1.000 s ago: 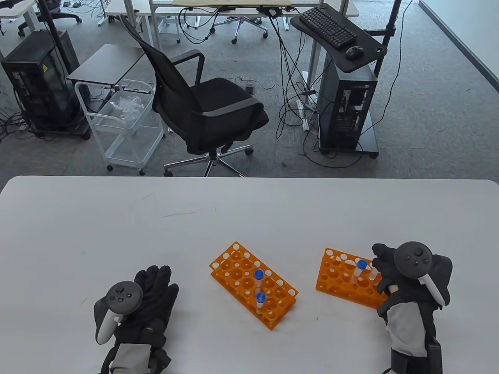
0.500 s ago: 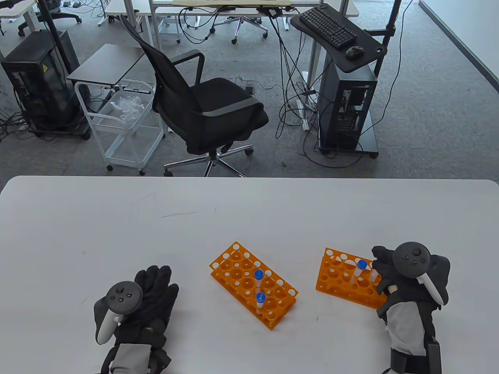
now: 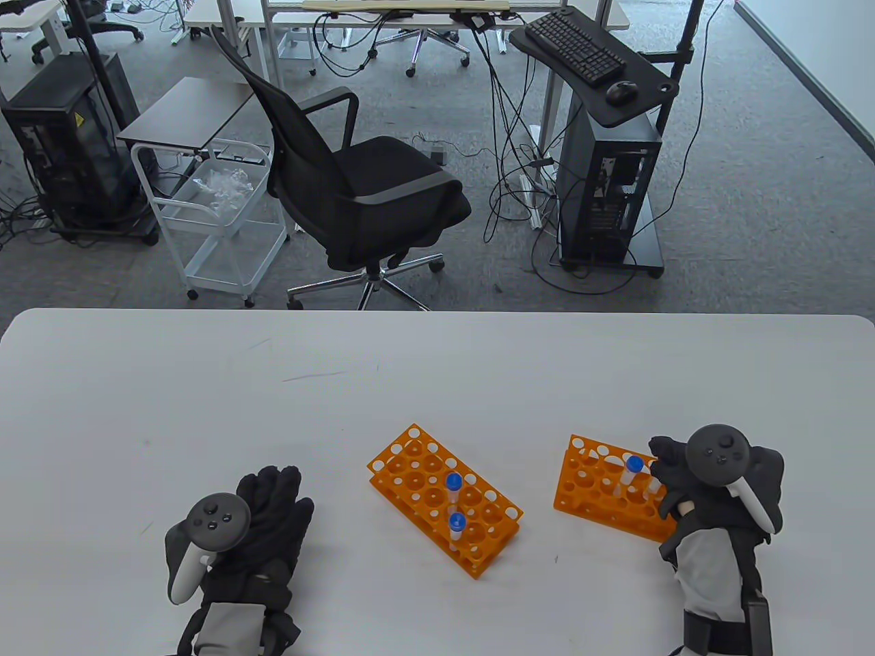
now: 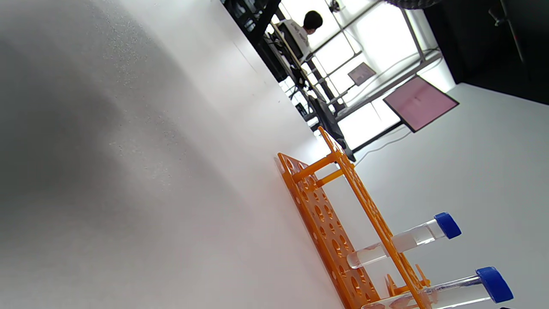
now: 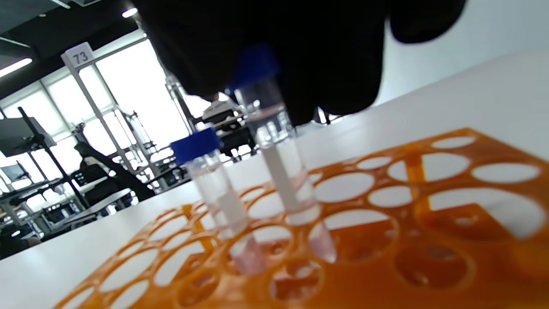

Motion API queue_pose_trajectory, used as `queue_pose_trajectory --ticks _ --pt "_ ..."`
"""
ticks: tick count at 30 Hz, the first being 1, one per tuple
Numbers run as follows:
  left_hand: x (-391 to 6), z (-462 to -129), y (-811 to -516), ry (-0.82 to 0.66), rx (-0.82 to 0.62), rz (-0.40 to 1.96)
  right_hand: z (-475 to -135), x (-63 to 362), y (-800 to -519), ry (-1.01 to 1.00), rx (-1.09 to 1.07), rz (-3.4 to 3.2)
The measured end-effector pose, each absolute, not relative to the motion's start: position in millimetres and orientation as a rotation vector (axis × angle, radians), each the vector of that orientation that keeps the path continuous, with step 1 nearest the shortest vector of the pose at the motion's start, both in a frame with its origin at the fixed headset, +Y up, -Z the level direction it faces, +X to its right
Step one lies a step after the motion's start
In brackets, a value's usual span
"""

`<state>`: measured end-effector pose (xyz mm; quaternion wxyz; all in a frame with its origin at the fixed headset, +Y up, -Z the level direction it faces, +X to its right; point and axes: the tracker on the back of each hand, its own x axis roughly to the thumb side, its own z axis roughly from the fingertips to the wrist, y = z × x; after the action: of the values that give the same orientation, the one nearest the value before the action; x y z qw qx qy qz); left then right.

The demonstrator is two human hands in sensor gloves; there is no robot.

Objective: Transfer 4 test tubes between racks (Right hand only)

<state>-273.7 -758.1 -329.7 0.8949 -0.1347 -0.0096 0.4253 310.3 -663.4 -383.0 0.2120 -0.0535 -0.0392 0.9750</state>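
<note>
Two orange racks stand on the white table. The middle rack (image 3: 410, 471) holds two blue-capped test tubes (image 3: 453, 482), also in the left wrist view (image 4: 403, 240). The right rack (image 3: 588, 488) holds one blue-capped tube (image 3: 633, 468). My right hand (image 3: 666, 465) grips the top of a second tube (image 3: 654, 486) whose lower end sits in a hole of the right rack; in the right wrist view this tube (image 5: 283, 171) hangs from my gloved fingers (image 5: 300, 64) beside the other tube (image 5: 214, 184). My left hand (image 3: 266, 506) rests flat on the table, holding nothing.
The table's far edge (image 3: 437, 311) runs across the middle of the table view. Beyond it stand a black office chair (image 3: 355, 191), a white cart (image 3: 219, 219) and a computer stand (image 3: 608, 184).
My right hand has shifted slightly down and left over the right rack, with the gripped tube standing lower in the rack. The left hand has not moved.
</note>
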Motion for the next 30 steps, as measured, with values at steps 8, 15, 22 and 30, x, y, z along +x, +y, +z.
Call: queue_pose_trajectory --ticks 8,15,22,30 --pt "-273.6 -329.7 -758.0 -0.020 -0.279 0.882 -383.9 310.8 -667.0 -0.079 -0.155 2.704" --pt "-273.6 -329.7 -758.0 -0.020 -0.279 0.882 -384.5 310.3 -669.1 -0.052 -0.157 2.706" --pt "-273.6 -329.7 -758.0 -0.020 -0.279 0.882 -384.8 310.2 -671.8 -0.027 -0.160 2.703" --pt "-273.6 -329.7 -758.0 -0.020 -0.279 0.882 -384.8 311.5 -673.0 -0.020 -0.165 2.688"
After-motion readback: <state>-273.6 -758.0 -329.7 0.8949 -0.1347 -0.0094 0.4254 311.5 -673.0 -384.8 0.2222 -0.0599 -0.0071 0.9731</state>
